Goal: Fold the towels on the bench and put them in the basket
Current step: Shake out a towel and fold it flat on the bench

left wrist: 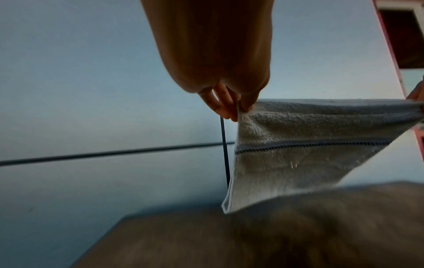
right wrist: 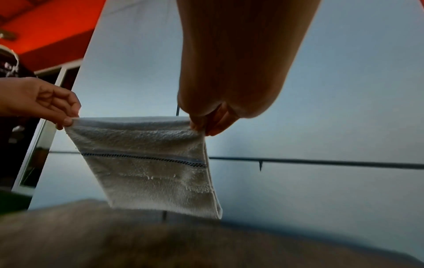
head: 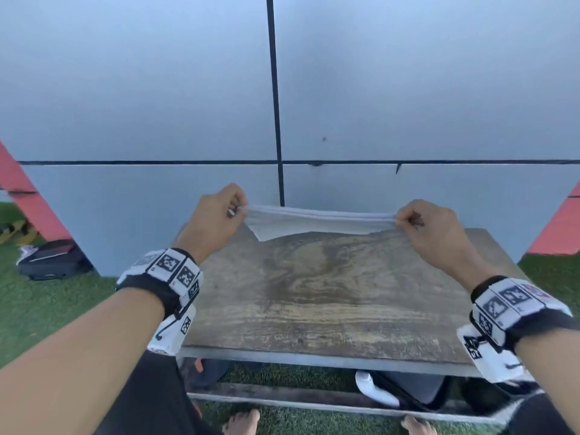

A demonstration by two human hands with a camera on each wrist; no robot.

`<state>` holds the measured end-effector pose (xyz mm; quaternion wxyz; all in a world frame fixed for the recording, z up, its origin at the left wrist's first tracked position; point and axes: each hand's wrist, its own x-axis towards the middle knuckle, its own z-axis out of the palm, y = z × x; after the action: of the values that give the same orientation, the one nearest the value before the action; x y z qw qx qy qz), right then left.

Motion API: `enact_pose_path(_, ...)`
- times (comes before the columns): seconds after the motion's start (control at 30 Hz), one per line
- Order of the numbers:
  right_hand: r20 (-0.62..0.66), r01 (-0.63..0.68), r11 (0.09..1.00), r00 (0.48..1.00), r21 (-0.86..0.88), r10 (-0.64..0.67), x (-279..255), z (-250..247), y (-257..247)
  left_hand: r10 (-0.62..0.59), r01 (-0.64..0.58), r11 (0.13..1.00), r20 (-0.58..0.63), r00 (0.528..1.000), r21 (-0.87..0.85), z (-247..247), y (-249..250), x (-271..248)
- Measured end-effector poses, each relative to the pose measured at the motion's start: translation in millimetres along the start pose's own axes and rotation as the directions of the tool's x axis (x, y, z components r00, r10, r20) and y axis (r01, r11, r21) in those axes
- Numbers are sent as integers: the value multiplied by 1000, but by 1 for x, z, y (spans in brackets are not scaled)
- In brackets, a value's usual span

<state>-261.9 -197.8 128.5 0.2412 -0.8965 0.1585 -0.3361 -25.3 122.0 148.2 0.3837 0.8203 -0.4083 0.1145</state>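
Observation:
A small white towel (head: 314,220) with a thin dark stitched band hangs stretched between both hands above the far edge of the wooden bench (head: 314,302). My left hand (head: 238,210) pinches its upper left corner and my right hand (head: 400,219) pinches its upper right corner. In the left wrist view the towel (left wrist: 298,154) hangs down from the left hand (left wrist: 241,107), and its lower edge sits just above the bench top. In the right wrist view the towel (right wrist: 149,163) spans from my right hand (right wrist: 199,127) to the left hand (right wrist: 66,121). No basket is in view.
A grey panelled wall (head: 408,105) stands right behind the bench. Green turf (head: 47,309) surrounds it, with a black bag (head: 50,259) on the ground at the left. Dark bags and a white object (head: 376,390) lie under the bench, near my bare feet.

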Motion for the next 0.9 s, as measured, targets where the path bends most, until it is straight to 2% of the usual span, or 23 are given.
enact_pose_path(0.07, 191, -44, 998, 980, -45, 51, -37, 13, 15, -66, 55, 996, 167, 984, 68, 20, -18, -42)
enact_pose_path(0.1, 298, -70, 995, 951, -69, 87, -54, 19, 20, -113, 86, 990, 270, 956, 109, 28, -26, -61)
enact_pose_path(0.2, 568, -119, 982, 803, -144, 181, -91, 36, 28, -225, 115, 968, 564, 794, 224, 46, -37, -105)
enact_pose_path(0.27, 663, -127, 977, 719, -172, 210, -107, 46, 30, -261, 100, 957, 652, 712, 273, 52, -42, -123)
enact_pose_path(0.37, 707, -169, 972, 668, -164, 235, -116, 51, 32, -295, 125, 950, 690, 661, 286, 54, -48, -134)
enact_pose_path(0.47, 736, -173, 968, 628, -183, 252, -113, 50, 34, -298, 165, 953, 681, 669, 254, 52, -52, -136)
enact_pose_path(0.57, 742, -162, 969, 623, -188, 248, -105, 45, 27, -312, 200, 949, 654, 689, 243, 51, -52, -132)
enact_pose_path(0.63, 721, -165, 972, 651, -170, 237, -100, 42, 24, -320, 224, 947, 624, 713, 230, 52, -51, -129)
enact_pose_path(0.73, 653, -206, 973, 724, -104, 223, -95, 44, 25, -359, 315, 933, 542, 760, 176, 54, -52, -124)
enact_pose_path(0.8, 601, -259, 965, 764, -49, 236, -93, 45, 27, -376, 342, 925, 512, 772, 164, 57, -52, -120)
enact_pose_path(0.9, 552, -284, 959, 796, -23, 249, -92, 48, 26, -390, 372, 918, 478, 787, 136, 58, -50, -115)
